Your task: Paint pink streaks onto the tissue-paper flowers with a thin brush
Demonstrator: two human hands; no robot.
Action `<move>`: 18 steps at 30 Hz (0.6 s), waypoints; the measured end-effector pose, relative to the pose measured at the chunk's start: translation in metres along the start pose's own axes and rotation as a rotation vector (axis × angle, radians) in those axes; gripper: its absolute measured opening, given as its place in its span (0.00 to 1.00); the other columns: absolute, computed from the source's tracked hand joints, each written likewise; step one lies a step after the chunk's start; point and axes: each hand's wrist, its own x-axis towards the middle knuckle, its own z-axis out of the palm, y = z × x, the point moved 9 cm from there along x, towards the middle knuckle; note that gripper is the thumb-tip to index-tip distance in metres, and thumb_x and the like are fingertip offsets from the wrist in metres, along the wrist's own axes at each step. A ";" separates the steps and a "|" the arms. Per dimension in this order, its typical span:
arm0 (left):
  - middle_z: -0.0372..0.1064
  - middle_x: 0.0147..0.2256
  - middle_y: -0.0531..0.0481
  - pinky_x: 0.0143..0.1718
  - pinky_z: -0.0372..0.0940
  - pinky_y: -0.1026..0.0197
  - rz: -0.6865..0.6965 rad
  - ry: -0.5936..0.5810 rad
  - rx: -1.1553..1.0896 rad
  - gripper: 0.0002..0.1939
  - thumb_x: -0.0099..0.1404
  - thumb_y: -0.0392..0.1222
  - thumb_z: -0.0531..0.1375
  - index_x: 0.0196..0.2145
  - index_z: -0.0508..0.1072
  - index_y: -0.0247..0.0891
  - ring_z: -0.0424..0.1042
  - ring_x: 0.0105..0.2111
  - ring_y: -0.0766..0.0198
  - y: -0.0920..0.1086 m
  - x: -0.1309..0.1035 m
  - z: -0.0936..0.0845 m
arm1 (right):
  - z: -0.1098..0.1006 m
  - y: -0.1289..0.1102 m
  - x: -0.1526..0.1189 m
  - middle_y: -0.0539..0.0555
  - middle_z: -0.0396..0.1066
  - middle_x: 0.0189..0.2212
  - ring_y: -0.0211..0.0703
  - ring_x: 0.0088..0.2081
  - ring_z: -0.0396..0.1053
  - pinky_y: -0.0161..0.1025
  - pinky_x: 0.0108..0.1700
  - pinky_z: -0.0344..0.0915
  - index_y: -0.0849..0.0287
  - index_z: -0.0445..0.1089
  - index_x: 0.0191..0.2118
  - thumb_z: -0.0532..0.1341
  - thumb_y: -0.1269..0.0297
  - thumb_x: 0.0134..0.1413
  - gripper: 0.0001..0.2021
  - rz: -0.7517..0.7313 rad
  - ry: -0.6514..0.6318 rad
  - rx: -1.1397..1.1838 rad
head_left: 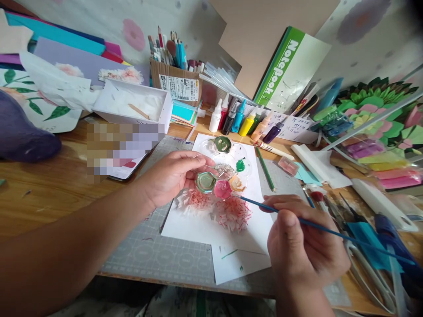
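Observation:
A clear flower-shaped paint palette (223, 171) is held by its left edge in my left hand (175, 176), thumb on top. Its wells carry green, pink and peach paint. My right hand (304, 242) grips a thin blue paintbrush (264, 205), whose tip is at the palette's near edge, close to the pink well. Below the palette, two ruffled paper flowers lie on white paper (185, 224). The left flower (194, 203) is pale with a pinkish-red centre and lies partly under the palette; the right flower (234, 213) has pink-red tips.
Under the paper lies a grey cutting mat (139, 251). Paint bottles (238, 116) stand behind the palette. A green pencil (265, 169) lies to its right. An open white box (132, 103) is at back left, scissors (373, 277) at front right, a notebook (284, 70) at the back.

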 end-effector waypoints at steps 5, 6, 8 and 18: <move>0.81 0.33 0.39 0.25 0.69 0.62 -0.003 0.004 -0.010 0.06 0.58 0.39 0.67 0.32 0.82 0.34 0.79 0.32 0.57 -0.001 0.001 0.000 | -0.006 0.001 -0.001 0.52 0.76 0.28 0.48 0.33 0.79 0.47 0.36 0.76 0.61 0.75 0.40 0.63 0.77 0.59 0.06 -0.035 0.085 0.041; 0.81 0.33 0.39 0.26 0.70 0.62 -0.001 0.002 -0.014 0.06 0.58 0.39 0.67 0.31 0.82 0.34 0.79 0.32 0.57 0.000 0.001 0.001 | -0.003 0.000 -0.002 0.52 0.76 0.28 0.47 0.32 0.78 0.46 0.35 0.75 0.62 0.75 0.40 0.63 0.78 0.59 0.07 -0.062 0.068 0.035; 0.81 0.32 0.40 0.27 0.71 0.61 -0.005 -0.004 -0.022 0.05 0.58 0.39 0.67 0.31 0.82 0.35 0.78 0.31 0.58 -0.001 0.001 0.002 | 0.005 0.000 -0.002 0.52 0.76 0.28 0.46 0.31 0.77 0.45 0.35 0.74 0.61 0.75 0.40 0.63 0.79 0.58 0.08 -0.078 -0.004 0.019; 0.81 0.33 0.39 0.27 0.69 0.61 -0.003 -0.009 0.021 0.09 0.56 0.43 0.69 0.32 0.82 0.34 0.78 0.33 0.56 -0.001 0.001 -0.003 | -0.027 0.014 -0.008 0.48 0.72 0.24 0.42 0.27 0.75 0.46 0.34 0.74 0.62 0.74 0.34 0.63 0.77 0.59 0.05 0.079 0.285 0.204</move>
